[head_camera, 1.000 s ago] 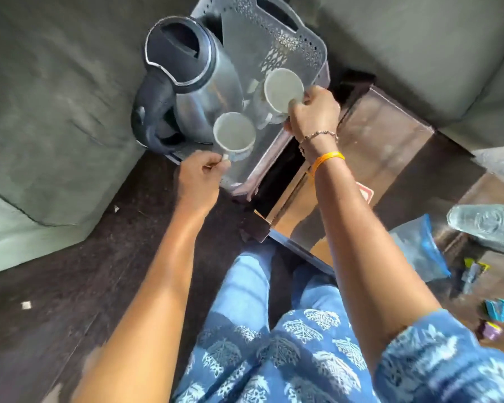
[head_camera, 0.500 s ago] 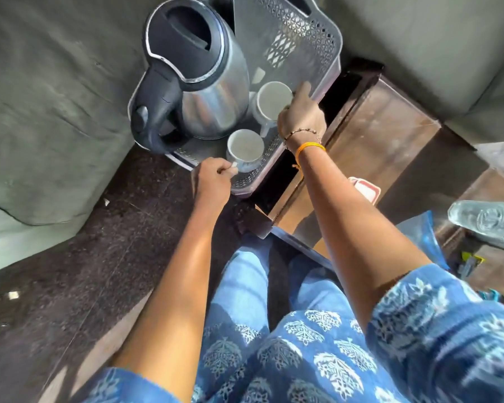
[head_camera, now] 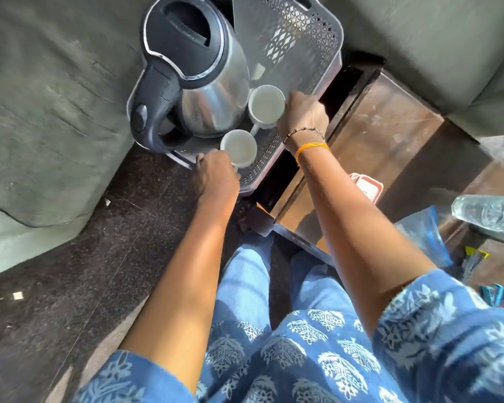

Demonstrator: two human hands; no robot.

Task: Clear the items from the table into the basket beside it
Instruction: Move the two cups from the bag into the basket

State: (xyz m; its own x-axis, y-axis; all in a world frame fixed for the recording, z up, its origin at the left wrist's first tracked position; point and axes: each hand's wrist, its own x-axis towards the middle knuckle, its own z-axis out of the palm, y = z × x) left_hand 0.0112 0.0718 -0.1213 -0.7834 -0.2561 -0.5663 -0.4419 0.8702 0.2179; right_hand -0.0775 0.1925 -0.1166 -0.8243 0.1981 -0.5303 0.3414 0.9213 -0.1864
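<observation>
— Any readable text, label or number?
— None. Only a red-edged card (head_camera: 366, 186) on the counter (head_camera: 390, 135) just under the right forearm, its print too blurred to read.

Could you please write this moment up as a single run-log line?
left hand: grip on near cup | right hand: grip on far cup | both cups in basket beside kettle

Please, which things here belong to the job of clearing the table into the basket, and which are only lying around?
Part of the job: basket, kettle, near cup at the left hand, far cup at the right hand, table.

Just lying about: sofa, paper scraps on the floor.
</observation>
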